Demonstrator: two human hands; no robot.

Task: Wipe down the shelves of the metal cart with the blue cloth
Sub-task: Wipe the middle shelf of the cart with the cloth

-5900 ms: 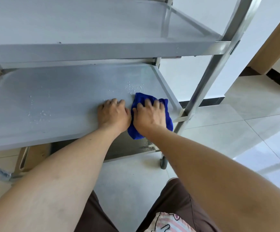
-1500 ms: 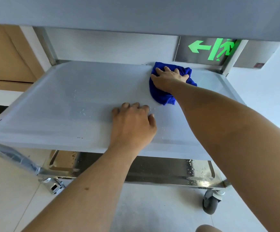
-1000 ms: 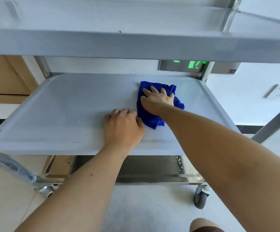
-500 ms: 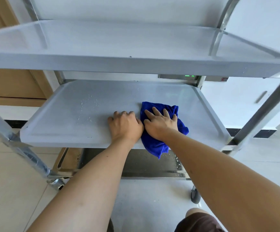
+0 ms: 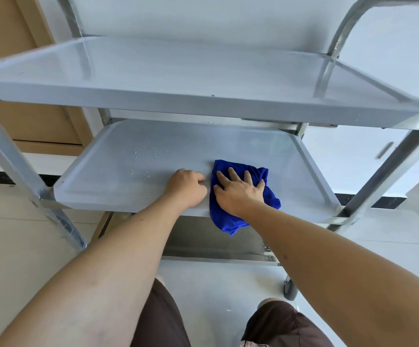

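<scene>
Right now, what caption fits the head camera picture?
Right hand presses blue cloth on the cart's middle shelf.

No text, label, brand, number or sign can be read anywhere on the metal cart (image 5: 203, 106), the blue cloth (image 5: 241, 221) or the wall behind them.

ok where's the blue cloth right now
In the head view the cloth lies at the front edge of the middle shelf, right of centre, flattened under the right hand with one corner hanging over the edge; the left hand rests beside it.
</scene>
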